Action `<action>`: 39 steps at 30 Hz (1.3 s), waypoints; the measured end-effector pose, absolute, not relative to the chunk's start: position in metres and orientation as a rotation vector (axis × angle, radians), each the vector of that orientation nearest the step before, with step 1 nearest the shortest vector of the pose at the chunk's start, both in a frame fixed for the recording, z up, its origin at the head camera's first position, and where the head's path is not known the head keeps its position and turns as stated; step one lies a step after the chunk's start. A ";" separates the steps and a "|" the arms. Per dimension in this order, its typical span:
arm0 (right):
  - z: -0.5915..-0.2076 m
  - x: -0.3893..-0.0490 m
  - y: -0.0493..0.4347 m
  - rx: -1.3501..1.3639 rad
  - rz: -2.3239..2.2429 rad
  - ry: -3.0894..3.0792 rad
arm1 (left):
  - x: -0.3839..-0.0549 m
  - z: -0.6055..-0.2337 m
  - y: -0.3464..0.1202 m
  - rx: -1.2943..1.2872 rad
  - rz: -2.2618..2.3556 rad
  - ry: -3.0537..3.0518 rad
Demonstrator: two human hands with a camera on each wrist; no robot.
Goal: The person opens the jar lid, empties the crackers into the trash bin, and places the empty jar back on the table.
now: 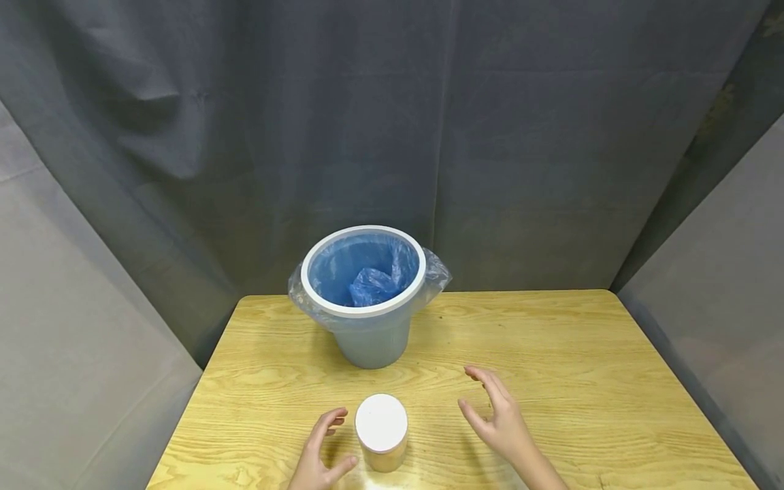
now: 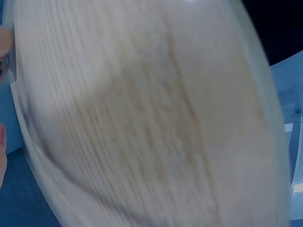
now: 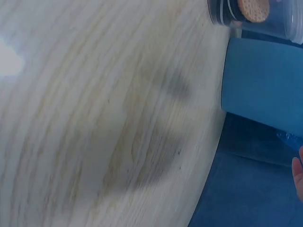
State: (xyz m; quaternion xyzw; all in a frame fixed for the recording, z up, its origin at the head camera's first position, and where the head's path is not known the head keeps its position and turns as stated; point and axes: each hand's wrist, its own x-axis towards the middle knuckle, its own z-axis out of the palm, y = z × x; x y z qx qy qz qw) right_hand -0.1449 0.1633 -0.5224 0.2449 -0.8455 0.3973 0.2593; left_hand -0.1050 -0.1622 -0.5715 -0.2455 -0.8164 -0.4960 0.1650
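Observation:
A clear jar (image 1: 384, 457) with a white lid (image 1: 382, 422) stands upright near the front of the table. Through its wall in the right wrist view a round biscuit (image 3: 254, 9) shows. Just left of the jar is my left hand (image 1: 318, 452), thumb and fingers spread apart in a loose curve, holding nothing. Farther off, on the jar's right, my right hand (image 1: 499, 418) hovers over the table with its thumb apart from the fingers, also holding nothing. Only fingertips (image 3: 298, 177) of it enter the right wrist view.
Behind the jar a blue-grey waste bin (image 1: 372, 344) with a white rim (image 1: 309, 286) stands on the wooden table (image 1: 551, 354). A blue plastic bag (image 1: 373, 286) lines it and hangs over the rim. Dark curtains (image 1: 343, 122) rise behind; pale panels (image 1: 73, 306) flank the table.

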 end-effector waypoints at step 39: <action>-0.530 -0.121 0.092 1.018 1.335 -2.474 | -0.111 -0.592 -0.141 -0.521 -1.614 -2.527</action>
